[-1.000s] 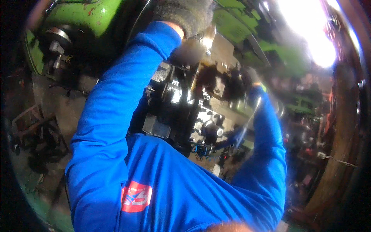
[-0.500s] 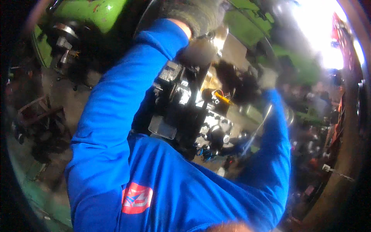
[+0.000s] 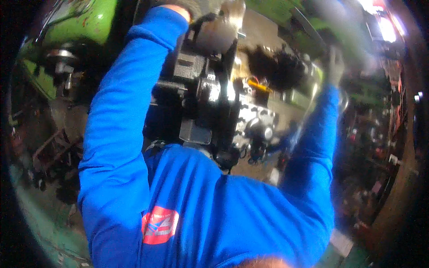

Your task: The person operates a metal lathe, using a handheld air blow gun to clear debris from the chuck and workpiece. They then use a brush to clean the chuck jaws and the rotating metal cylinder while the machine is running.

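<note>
Up at the top edge, the gloved left hand [image 3: 178,6] reaches over a black, greasy machine assembly [image 3: 210,102] beside green housing [image 3: 87,22]; its fingers are cropped, grip unclear. The blurred right hand [image 3: 336,67] is raised, fingers indistinct.

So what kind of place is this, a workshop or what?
Most likely a machine shop. A green machine stands at the upper left, a dark metal assembly with a threaded screw sits between the blue sleeves, and metal scrap lies on the floor.
</note>
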Tool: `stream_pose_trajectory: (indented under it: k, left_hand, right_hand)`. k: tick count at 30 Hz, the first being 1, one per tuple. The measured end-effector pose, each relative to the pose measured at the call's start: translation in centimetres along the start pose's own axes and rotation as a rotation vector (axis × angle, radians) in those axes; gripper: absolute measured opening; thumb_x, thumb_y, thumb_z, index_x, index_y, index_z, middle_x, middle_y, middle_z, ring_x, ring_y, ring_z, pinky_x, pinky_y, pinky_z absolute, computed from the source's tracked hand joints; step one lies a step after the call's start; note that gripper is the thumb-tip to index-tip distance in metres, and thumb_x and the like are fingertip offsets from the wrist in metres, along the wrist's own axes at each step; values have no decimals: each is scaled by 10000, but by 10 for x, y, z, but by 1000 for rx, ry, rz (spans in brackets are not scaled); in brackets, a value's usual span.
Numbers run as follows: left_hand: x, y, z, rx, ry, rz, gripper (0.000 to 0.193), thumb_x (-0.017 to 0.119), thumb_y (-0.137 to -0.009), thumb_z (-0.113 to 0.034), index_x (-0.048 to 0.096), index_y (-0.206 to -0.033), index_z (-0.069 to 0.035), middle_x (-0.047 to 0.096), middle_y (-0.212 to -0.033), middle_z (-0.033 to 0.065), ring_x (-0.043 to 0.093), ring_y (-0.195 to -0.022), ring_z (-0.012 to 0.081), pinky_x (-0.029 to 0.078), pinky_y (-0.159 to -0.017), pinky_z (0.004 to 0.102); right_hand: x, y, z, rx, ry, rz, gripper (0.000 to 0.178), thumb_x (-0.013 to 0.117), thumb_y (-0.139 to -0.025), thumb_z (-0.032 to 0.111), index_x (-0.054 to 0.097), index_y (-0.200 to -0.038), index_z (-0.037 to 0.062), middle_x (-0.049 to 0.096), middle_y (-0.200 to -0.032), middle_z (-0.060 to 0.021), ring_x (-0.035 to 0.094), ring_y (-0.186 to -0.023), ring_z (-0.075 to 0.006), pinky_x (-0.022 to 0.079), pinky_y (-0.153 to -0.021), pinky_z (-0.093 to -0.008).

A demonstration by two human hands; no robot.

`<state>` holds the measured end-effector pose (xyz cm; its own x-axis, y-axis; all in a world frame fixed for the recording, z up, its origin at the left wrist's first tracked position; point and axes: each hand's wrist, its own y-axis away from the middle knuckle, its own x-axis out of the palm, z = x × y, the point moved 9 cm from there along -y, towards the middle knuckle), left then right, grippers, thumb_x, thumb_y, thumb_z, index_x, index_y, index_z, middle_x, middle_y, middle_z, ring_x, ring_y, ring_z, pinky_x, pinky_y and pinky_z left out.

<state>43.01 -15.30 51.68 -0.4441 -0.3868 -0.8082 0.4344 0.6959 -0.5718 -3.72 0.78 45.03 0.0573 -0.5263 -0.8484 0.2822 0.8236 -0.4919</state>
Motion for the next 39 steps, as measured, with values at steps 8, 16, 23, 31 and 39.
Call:
stream_pose_trajectory:
  k: [8, 16, 23, 31, 39]
  left_hand:
    - [-9, 3, -2, -20, -42, 38, 332, 621, -897, -368, 777, -951, -80, 707, -1075, 180, 649, -1107, 349, 508, -965, 475]
    - [-14, 5, -1, 35, -67, 8, 343, 625, -866, -359, 788, -933, -64, 728, -1025, 163, 674, -1069, 330, 501, -971, 473]
    - [20, -7, -16, 76, -167, 202, 378, 545, -950, -410, 773, -1116, -159, 717, -1187, 137, 691, -1089, 357, 568, -916, 484]
    - [30, -11, 3, -11, -142, 131, 368, 512, -971, -405, 728, -1117, -146, 686, -1218, 92, 647, -1155, 294, 471, -1012, 526]
    - [10, -12, -7, -90, -108, 114, 290, 611, -905, -332, 774, -935, -94, 715, -1052, 138, 653, -1097, 341, 506, -970, 492]
  right_hand:
    - [-16, 184, 7, 414, -74, 134, 398, 640, -1002, 303, 662, -1323, 68, 699, -1254, -202, 659, -1167, -348, 533, -982, -430]
    - [38, 357, 36, 813, -201, 250, 403, 640, -1004, 303, 666, -1320, 54, 705, -1235, -207, 664, -1162, -354, 529, -998, -423]
    - [42, 392, 31, 894, -233, 217, 409, 640, -1005, 303, 670, -1318, 42, 710, -1218, -211, 668, -1159, -359, 525, -1012, -417]
    - [37, 303, 16, 42, 468, 133, 416, 640, -1007, 304, 675, -1316, 27, 716, -1199, -216, 673, -1154, -364, 521, -1028, -410]
    - [27, 136, 24, 424, -14, 241, 733, 516, -975, 684, 722, -1204, 19, 721, -1183, -250, 693, -1135, -387, 521, -989, -484]
